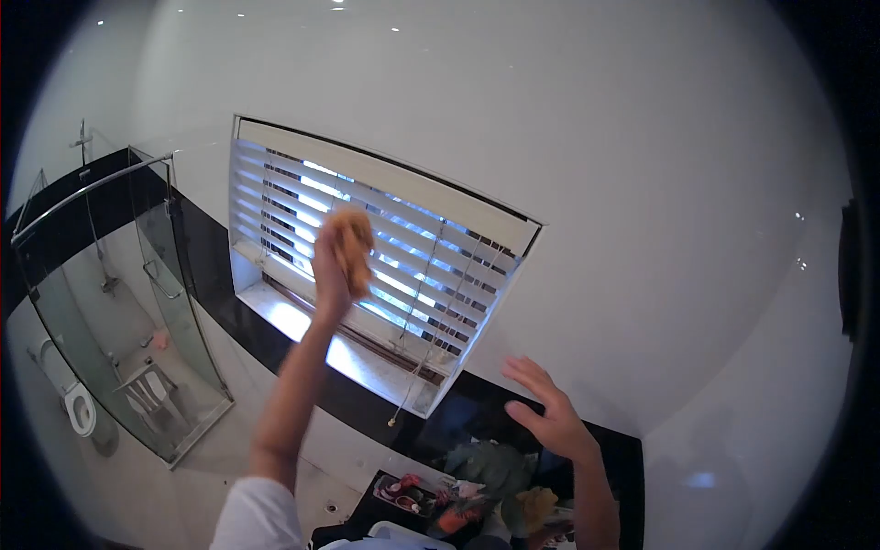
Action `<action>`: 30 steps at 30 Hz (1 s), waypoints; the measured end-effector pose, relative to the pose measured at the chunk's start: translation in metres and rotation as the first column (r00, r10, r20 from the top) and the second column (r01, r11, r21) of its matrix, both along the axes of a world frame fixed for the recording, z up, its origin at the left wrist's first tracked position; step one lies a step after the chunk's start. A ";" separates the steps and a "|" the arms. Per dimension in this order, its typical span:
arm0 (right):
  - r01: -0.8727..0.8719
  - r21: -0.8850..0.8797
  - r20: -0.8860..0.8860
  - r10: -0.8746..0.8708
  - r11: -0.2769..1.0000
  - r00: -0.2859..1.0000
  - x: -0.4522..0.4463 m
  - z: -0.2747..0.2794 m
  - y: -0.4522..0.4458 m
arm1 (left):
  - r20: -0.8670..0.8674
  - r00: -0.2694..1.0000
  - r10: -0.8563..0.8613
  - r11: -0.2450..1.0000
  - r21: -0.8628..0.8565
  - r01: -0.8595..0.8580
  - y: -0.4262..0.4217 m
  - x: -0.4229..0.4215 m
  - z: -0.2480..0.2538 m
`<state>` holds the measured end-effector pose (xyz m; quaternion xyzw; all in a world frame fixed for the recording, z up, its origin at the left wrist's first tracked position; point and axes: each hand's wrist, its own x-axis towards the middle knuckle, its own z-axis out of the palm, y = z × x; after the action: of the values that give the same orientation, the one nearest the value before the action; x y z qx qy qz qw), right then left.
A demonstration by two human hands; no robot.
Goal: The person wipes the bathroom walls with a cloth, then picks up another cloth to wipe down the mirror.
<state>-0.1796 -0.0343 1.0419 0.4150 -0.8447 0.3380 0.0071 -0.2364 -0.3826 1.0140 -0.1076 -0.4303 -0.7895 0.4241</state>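
Orange cloth [357, 249] clamped in left hand [330, 275], held up in front of white slatted blind [403, 249]; contact with slats cannot be told from this angle. Right hand [555, 417] raised, thumb and fingers parted, near marble windowsill's [367, 367] right end, beside pale wall [642, 275].

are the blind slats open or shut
Open: bright light shows through gaps between the blind's slats, beyond the orange cloth in the left hand.

L hand [332, 273] ext. up, gripping | R hand [553, 423] lower, spread
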 end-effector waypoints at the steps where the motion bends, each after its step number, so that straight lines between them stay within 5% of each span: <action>1: 0.065 -0.001 0.076 -0.065 0.998 0.995 -0.002 -0.005 0.015 | 0.017 0.974 0.227 0.973 0.046 -0.227 -0.028 -0.024 0.036; 3: 0.151 0.003 0.041 -0.151 0.989 0.988 -0.009 -0.023 0.050 | -0.167 0.843 0.511 0.843 -0.096 -0.530 -0.069 -0.045 0.118; 4: 0.247 0.006 0.092 -0.246 0.969 0.965 -0.005 -0.026 0.062 | -0.090 0.855 0.510 0.848 -0.115 -0.518 -0.098 -0.072 0.144; 5: 0.341 0.015 0.140 -0.340 0.940 0.930 0.003 -0.028 0.074 | -0.082 0.543 0.836 0.525 -0.172 -0.834 -0.132 -0.119 0.166; 6: 0.391 -0.003 0.130 -0.388 0.920 0.913 0.003 -0.039 0.091 | -0.093 0.114 0.989 0.091 -0.223 -0.971 -0.153 -0.157 0.177; 8: 0.438 -0.015 0.116 -0.434 0.899 0.893 0.008 -0.062 0.120 | 0.040 0.175 0.984 0.180 -0.268 -0.947 -0.123 -0.159 0.194; 9: 0.514 -0.156 0.238 -0.473 0.843 0.848 0.015 -0.073 0.130 | 0.170 0.229 0.959 0.272 -0.310 -0.911 -0.097 -0.154 0.204; 10: 0.591 -0.281 0.366 -0.484 0.756 0.795 0.019 -0.078 0.134 | 0.041 0.115 0.992 0.118 -0.573 -0.811 -0.068 -0.144 0.200; 11: 0.591 -0.277 0.374 -0.482 0.757 0.792 0.023 -0.075 0.133 | 0.007 0.253 0.967 0.231 -0.426 -0.875 -0.031 -0.153 0.193; 12: 0.634 -0.221 0.405 -0.521 0.741 0.751 0.030 -0.071 0.131 | -0.187 0.148 0.971 0.050 -0.449 -0.892 0.006 -0.167 0.170; 13: 0.671 -0.160 0.431 -0.560 0.725 0.708 0.034 -0.069 0.129 | -0.228 0.207 0.951 0.084 -0.453 -0.887 0.060 -0.171 0.146; 14: 0.668 -0.149 0.440 -0.556 0.729 0.705 0.033 -0.069 0.122 | -0.486 0.233 0.842 0.028 -0.391 -0.920 0.108 -0.164 0.120; 15: 0.658 -0.184 0.416 -0.549 0.730 0.725 0.031 -0.070 0.114 | -0.632 0.474 0.613 0.315 -0.355 -0.880 0.148 -0.136 0.108; 16: 0.645 -0.219 0.387 -0.542 0.732 0.746 0.030 -0.072 0.106 | -0.485 0.771 0.412 0.541 -0.551 -0.636 0.177 -0.138 0.094; 17: 0.591 -0.321 0.427 -0.444 0.740 0.788 0.032 -0.076 0.094 | -0.645 0.631 0.431 0.439 -0.461 -0.771 0.203 -0.134 0.083; 18: 0.585 -0.314 0.425 -0.440 0.748 0.791 0.036 -0.078 0.087 | -0.527 0.834 0.166 0.554 -0.650 -0.521 0.214 -0.110 0.081; 19: 0.504 -0.342 0.473 -0.318 0.793 0.822 0.039 -0.080 0.082 | -0.370 0.884 -0.285 0.680 -0.728 -0.086 0.221 -0.104 0.084; 20: 0.420 -0.377 0.515 -0.190 0.826 0.836 0.041 -0.082 0.081 | -0.372 0.887 -0.272 0.685 -0.723 -0.093 0.213 -0.090 0.091; 23: 0.454 -0.270 0.620 -0.208 0.849 0.757 0.053 -0.093 0.086 | -0.179 0.846 -0.501 0.803 -0.460 0.379 0.158 -0.058 0.101; 24: 0.455 -0.263 0.655 -0.189 0.851 0.732 0.057 -0.092 0.086 | -0.384 0.848 -0.366 0.893 -0.401 0.204 0.128 -0.068 0.101; 26: 0.443 -0.191 0.602 -0.252 0.876 0.758 0.063 -0.097 0.094 | -0.264 0.957 0.119 0.953 -0.239 -0.184 0.037 -0.098 0.097; 27: 0.480 -0.233 0.664 -0.222 0.846 0.714 0.065 -0.115 0.111 | -0.322 0.909 0.264 0.951 -0.071 -0.301 0.000 -0.082 0.110; 28: 0.517 -0.270 0.720 -0.186 0.812 0.668 0.063 -0.125 0.119 | -0.320 0.829 0.460 0.879 0.033 -0.475 -0.052 -0.097 0.112; 29: 0.651 -0.044 0.807 -0.357 0.757 0.470 0.073 -0.101 0.107 | -0.270 0.718 0.641 0.765 0.154 -0.625 -0.085 -0.092 0.125; 30: 0.649 -0.049 0.803 -0.356 0.759 0.477 0.069 -0.108 0.112 | -0.047 0.682 0.730 0.676 0.195 -0.711 -0.124 -0.097 0.133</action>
<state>-0.1104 0.0775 0.9341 -0.0448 -0.7777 0.6036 -0.1701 -0.3329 -0.5066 1.1473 0.0577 -0.3463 -0.5821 0.7334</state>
